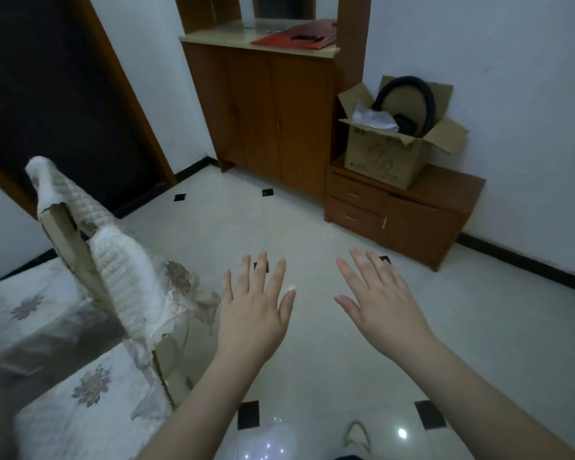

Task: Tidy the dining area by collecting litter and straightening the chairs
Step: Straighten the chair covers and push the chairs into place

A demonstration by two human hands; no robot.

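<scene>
Both hands, left hand [253, 313] and right hand [384, 305], fingers spread, released, beside chair [127, 293]

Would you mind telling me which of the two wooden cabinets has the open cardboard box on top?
The low cabinet with drawers on the right carries the cardboard box; the taller cabinet holds a red folder.

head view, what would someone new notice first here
First the two open hands, the left hand and right hand, spread palm-down over the pale tiled floor in the middle of the view. Next the chair at left, its torn white quilted cover hanging off the backrest. Then the open cardboard box on the low wooden drawer unit at right, against the wall.
</scene>
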